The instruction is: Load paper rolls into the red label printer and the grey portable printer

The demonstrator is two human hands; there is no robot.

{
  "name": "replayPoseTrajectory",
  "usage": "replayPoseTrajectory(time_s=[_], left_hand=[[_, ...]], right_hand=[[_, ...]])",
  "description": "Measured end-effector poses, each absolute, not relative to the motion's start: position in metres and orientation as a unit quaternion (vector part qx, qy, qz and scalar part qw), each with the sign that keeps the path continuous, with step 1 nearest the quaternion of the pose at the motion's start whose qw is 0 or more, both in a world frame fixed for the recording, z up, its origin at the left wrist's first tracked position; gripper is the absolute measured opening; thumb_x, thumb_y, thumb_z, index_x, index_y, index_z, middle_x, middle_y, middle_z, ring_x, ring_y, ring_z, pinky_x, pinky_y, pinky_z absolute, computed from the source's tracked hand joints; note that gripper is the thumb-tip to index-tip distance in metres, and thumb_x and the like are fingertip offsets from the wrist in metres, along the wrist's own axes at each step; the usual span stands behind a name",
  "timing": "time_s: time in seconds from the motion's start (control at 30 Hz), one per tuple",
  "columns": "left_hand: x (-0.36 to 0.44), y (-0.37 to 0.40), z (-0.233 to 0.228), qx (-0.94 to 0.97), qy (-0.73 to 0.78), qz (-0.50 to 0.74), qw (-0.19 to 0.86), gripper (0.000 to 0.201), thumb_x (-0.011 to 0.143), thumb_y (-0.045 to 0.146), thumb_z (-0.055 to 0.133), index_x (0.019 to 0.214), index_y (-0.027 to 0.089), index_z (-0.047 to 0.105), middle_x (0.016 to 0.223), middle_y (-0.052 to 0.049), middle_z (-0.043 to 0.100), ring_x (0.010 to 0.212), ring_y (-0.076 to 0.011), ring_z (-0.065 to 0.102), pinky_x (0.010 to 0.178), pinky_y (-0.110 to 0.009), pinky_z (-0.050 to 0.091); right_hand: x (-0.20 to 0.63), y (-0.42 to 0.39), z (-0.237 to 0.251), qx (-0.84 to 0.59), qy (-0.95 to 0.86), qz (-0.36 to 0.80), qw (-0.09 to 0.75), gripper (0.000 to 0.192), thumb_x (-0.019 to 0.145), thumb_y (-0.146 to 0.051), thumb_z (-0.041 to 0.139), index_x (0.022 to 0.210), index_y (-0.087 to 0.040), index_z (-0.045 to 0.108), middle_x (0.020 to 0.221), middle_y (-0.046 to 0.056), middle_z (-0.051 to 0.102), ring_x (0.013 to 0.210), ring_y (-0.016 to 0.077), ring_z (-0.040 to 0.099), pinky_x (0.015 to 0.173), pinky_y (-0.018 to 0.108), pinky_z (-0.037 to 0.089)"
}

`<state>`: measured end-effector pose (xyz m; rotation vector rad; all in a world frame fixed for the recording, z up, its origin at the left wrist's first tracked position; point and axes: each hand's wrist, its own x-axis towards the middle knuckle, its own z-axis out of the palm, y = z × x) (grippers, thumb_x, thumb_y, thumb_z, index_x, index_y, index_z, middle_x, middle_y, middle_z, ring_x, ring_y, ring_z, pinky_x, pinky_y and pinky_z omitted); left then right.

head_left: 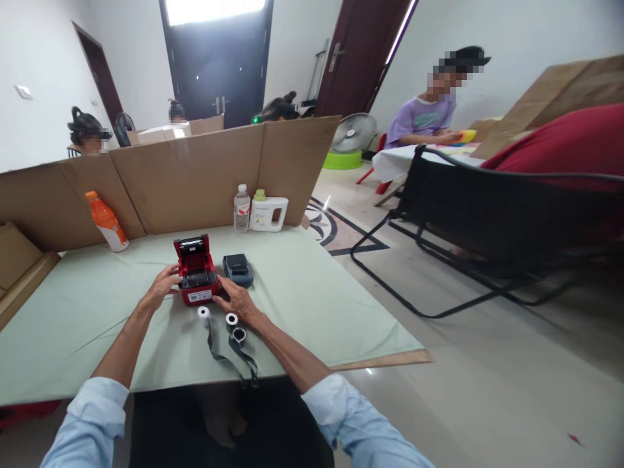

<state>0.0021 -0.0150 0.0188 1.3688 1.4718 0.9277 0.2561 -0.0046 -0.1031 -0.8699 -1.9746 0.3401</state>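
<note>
Head view: single camera, looking forward and down across a pale green table point(316, 292).
Printer: small red printer point(196, 276) stands near the middle of the table, lid raised upright at the back, label facing the person.
Left hand: left hand point(160, 286) lies palm down against the left side of the red printer, fingers stretched forward and touching the casing; forearm runs straight out from a light blue sleeve point(90, 422). Grip: flat contact, fingers not closed round anything.
Right hand: right hand point(237, 300) rests palm down at the right front corner of the red printer, fingertips touching its base, wrist angled inward. Grip: unclenched, pressing on the casing rather than clasping it.
Paper rolls: white paper roll point(203, 312) lies just in front of the printer; second roll point(231, 319) lies beside the right wrist.
Black strap: black strap point(234, 357) with a ring trails from the rolls to the table's near edge.
Dark device: dark grey device point(238, 269) sits just right of the printer, lid shut.
Background: orange bottle point(106, 221), clear water bottle point(241, 208) and white jug point(268, 212) stand against a cardboard screen point(195, 175); other people sit beyond it and at the right.
</note>
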Motion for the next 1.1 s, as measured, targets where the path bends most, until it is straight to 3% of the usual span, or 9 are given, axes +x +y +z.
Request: replayPoseTrajectory(time_s=[0.13, 0.23, 0.43, 0.57, 0.67, 0.8, 0.87, 1.1], left_hand=[[-0.007, -0.001, 0.014, 0.596, 0.580, 0.384, 0.402, 0.064, 0.072, 0.031, 0.068, 0.136, 0.026, 0.065, 0.141, -0.011, 0.063, 0.113, -0.0267, 0.066, 0.085, -0.036, 0.056], [-0.012, 0.007, 0.013, 0.669, 0.545, 0.378, 0.336, 0.053, 0.071, 0.032, 0.072, 0.123, 0.023, 0.075, 0.131, -0.011, 0.066, 0.118, -0.0288, 0.063, 0.097, -0.041, 0.055], [-0.003, 0.013, 0.014, 0.751, 0.516, 0.341, 0.233, 0.034, 0.076, 0.032, 0.074, 0.110, 0.027, 0.081, 0.132, -0.010, 0.064, 0.126, -0.0291, 0.058, 0.113, -0.046, 0.047], [0.012, 0.020, 0.013, 0.751, 0.531, 0.335, 0.204, 0.013, 0.078, 0.029, 0.072, 0.085, 0.026, 0.083, 0.116, -0.009, 0.072, 0.113, -0.0290, 0.064, 0.108, -0.046, 0.050], [0.019, 0.025, 0.014, 0.753, 0.532, 0.340, 0.189, 0.015, 0.079, 0.027, 0.067, 0.069, 0.024, 0.077, 0.097, -0.007, 0.075, 0.100, -0.0268, 0.067, 0.101, -0.043, 0.052], [0.021, 0.024, 0.016, 0.757, 0.530, 0.327, 0.199, 0.015, 0.080, 0.030, 0.065, 0.079, 0.023, 0.078, 0.089, -0.005, 0.076, 0.093, -0.0242, 0.066, 0.092, -0.037, 0.054], [0.020, 0.022, 0.015, 0.745, 0.535, 0.332, 0.221, 0.017, 0.077, 0.032, 0.069, 0.088, 0.022, 0.079, 0.091, -0.004, 0.076, 0.089, -0.0233, 0.067, 0.086, -0.034, 0.054], [0.022, 0.028, 0.012, 0.699, 0.540, 0.378, 0.277, 0.027, 0.067, 0.034, 0.079, 0.087, 0.017, 0.079, 0.080, -0.001, 0.074, 0.079, -0.0216, 0.066, 0.073, -0.030, 0.053]], right_hand=[[0.258, -0.006, -0.096, -0.336, -0.801, 0.140, 0.476, 0.062, 0.096, -0.034, 0.066, 0.152, -0.016, 0.049, 0.137, 0.018, 0.066, 0.124, 0.0286, 0.067, 0.105, 0.045, 0.058], [0.258, -0.007, -0.087, -0.342, -0.792, 0.133, 0.488, 0.062, 0.094, -0.032, 0.066, 0.153, -0.019, 0.049, 0.140, 0.018, 0.063, 0.127, 0.0290, 0.064, 0.107, 0.046, 0.057], [0.258, -0.001, -0.056, -0.345, -0.803, 0.091, 0.477, 0.065, 0.089, -0.035, 0.074, 0.149, -0.019, 0.055, 0.141, 0.017, 0.062, 0.133, 0.0325, 0.058, 0.116, 0.052, 0.048], [0.254, 0.010, -0.028, -0.334, -0.827, 0.089, 0.443, 0.057, 0.090, -0.035, 0.075, 0.144, -0.023, 0.061, 0.139, 0.015, 0.064, 0.131, 0.0309, 0.059, 0.115, 0.050, 0.048], [0.248, 0.020, -0.008, -0.349, -0.840, 0.101, 0.402, 0.046, 0.092, -0.030, 0.073, 0.137, -0.024, 0.067, 0.129, 0.011, 0.071, 0.121, 0.0274, 0.065, 0.105, 0.042, 0.054], [0.237, 0.033, 0.010, -0.386, -0.846, 0.121, 0.346, 0.023, 0.093, -0.021, 0.067, 0.113, -0.025, 0.079, 0.108, 0.007, 0.079, 0.098, 0.0231, 0.072, 0.086, 0.032, 0.055], [0.232, 0.037, 0.018, -0.392, -0.841, 0.136, 0.349, 0.021, 0.095, -0.019, 0.063, 0.105, -0.024, 0.082, 0.103, 0.005, 0.081, 0.092, 0.0218, 0.073, 0.081, 0.030, 0.053], [0.222, 0.040, 0.047, -0.385, -0.810, 0.185, 0.403, 0.022, 0.095, -0.020, 0.062, 0.101, -0.021, 0.082, 0.086, 0.002, 0.079, 0.075, 0.0163, 0.067, 0.068, 0.024, 0.044]])
